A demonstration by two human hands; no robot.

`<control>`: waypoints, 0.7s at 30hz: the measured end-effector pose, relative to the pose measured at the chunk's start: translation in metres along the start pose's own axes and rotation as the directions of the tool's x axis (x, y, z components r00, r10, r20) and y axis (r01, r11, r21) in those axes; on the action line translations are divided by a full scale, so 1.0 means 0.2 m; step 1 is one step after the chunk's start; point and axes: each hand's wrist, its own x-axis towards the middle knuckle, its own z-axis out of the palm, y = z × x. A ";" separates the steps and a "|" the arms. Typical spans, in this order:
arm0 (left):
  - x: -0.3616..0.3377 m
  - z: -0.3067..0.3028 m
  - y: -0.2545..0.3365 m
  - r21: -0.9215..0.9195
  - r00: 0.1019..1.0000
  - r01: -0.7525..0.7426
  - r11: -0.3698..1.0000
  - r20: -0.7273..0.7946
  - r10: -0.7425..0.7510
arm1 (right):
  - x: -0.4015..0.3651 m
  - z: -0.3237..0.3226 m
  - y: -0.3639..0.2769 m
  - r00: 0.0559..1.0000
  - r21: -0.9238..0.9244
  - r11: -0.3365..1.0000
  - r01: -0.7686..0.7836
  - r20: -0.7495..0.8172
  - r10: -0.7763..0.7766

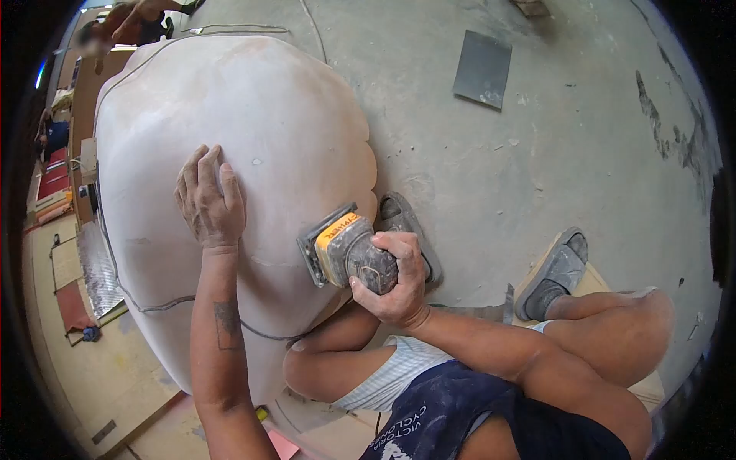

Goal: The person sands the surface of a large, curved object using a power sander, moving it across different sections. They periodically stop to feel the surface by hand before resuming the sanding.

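Note:
A large, rounded, whitish form (299,107) with a scalloped right edge fills the left and middle of the head view. My left hand (211,201) lies on its dusty surface, palm down and fingers stretched out. In my right hand (402,280) is an electric sander (349,249), dark grey with a yellow band. My fingers wrap round its rounded body. The sander is tilted, its flat square pad against the form's lower right side. A dark cord (165,304) runs across the form beneath my left forearm.
A dark grey sheet (483,69) lies on the dusty concrete floor (437,146). At the top left another person (134,23) is partly visible. Boards and a reddish panel (74,307) are at the left. My sandalled feet (556,276) rest right of the form.

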 end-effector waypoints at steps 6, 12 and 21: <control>0.01 -0.01 0.01 -0.006 1.000 -0.018 1.000 0.012 0.018 | 0.30 0.00 -0.04 0.993 -0.013 0.993 -0.119 -0.029 0.119; 0.02 -0.03 0.02 0.004 0.999 0.004 1.000 0.034 -0.004 | 0.69 -0.02 0.17 0.947 0.111 0.941 -0.319 -0.001 0.321; 0.00 -0.01 0.00 0.015 0.999 -0.020 1.000 0.029 0.020 | 0.21 -0.10 0.03 0.983 -0.044 0.995 -0.085 0.156 0.091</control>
